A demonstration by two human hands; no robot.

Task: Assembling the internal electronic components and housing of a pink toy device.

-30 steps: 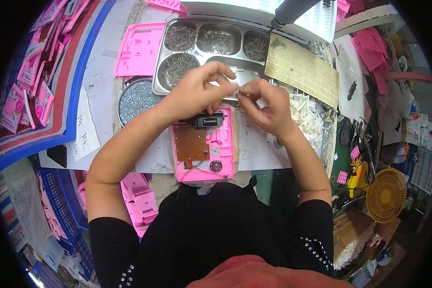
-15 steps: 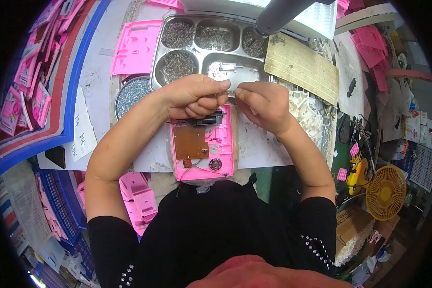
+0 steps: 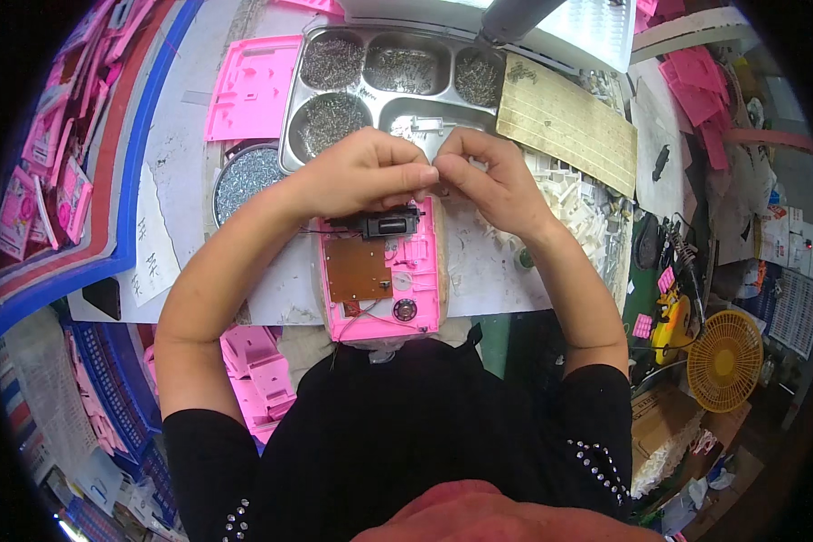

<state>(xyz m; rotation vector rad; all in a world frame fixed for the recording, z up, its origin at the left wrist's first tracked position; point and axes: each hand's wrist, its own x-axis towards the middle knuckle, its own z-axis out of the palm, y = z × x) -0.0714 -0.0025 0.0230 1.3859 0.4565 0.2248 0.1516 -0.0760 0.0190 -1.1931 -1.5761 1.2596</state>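
Straight in front of me lies a pink plastic casing [image 3: 429, 262], its inside facing up. It carries a brown circuit board [image 3: 357, 268], a black motor-like unit [image 3: 391, 224], a small round speaker [image 3: 405, 310] and thin wires. Above its far edge my left hand [image 3: 370, 172] and my right hand [image 3: 488, 176] meet at the fingertips. Both are closed in a pinch; whatever sits between the fingers is too small to make out. Just beyond them is a steel compartment tray [image 3: 289, 154] of small metal parts, with a white plastic piece [image 3: 425, 125] in its near compartment.
A round tin of screws [image 3: 244, 181] stands left of the tray beside a pink panel [image 3: 255, 86]. White plastic parts [image 3: 578, 203] and a yellowish board [image 3: 569, 122] lie right. A grey tool [image 3: 515, 18] hangs overhead. A blue-edged bin [image 3: 135, 172] of pink parts borders the left.
My left hand has lifted slightly off the black unit, uncovering more of it. The fingertips of both hands have come together.
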